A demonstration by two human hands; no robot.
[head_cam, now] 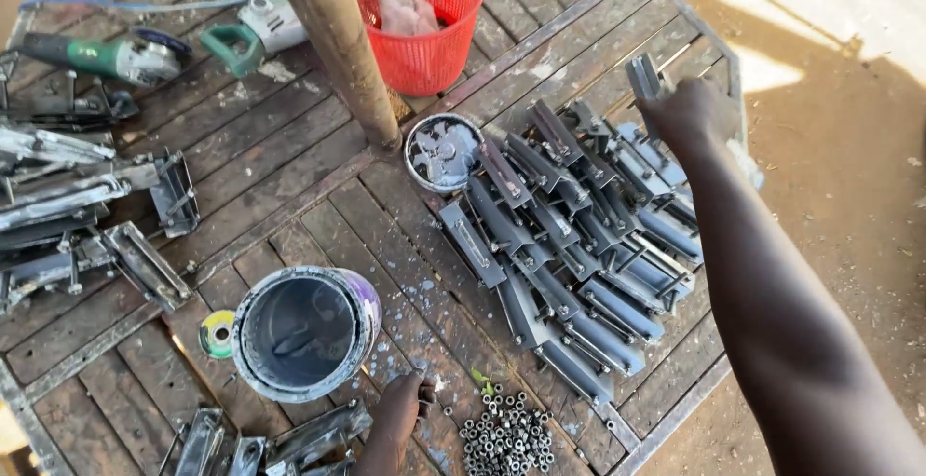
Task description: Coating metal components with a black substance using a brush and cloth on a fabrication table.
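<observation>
Head view. The right hand (pixel 696 109) is extended to the far right corner of the surface (pixel 289 187), a worn bench of wooden slats in a metal frame. It is closed around a grey painted metal bracket (pixel 643 78), whose upper end stands up above the knuckles. The held bracket sits at the far end of the painted brackets (pixel 569 244), which lie overlapping in slanted rows on the right half of the surface.

The left hand (pixel 400 408) rests at the near edge with the fingers curled downward onto the slats; whether it grips anything cannot be told. Just to its right lies a heap of small nuts (pixel 506 435). Just to its left stands an open paint can (pixel 307 331), grey inside and tilted toward the camera, with a roll of tape (pixel 217 333) touching its left side.

A paint can lid (pixel 444 152), smeared grey, lies near the centre of the surface, touching the far end of the bracket rows. A wooden post (pixel 338 42) rises beside it. Behind the post stands a red plastic basket (pixel 424 13) holding cloth. Unpainted metal parts (pixel 77 216) are stacked along the left edge. Two green power tools (pixel 125 56) lie at the far left corner.
</observation>
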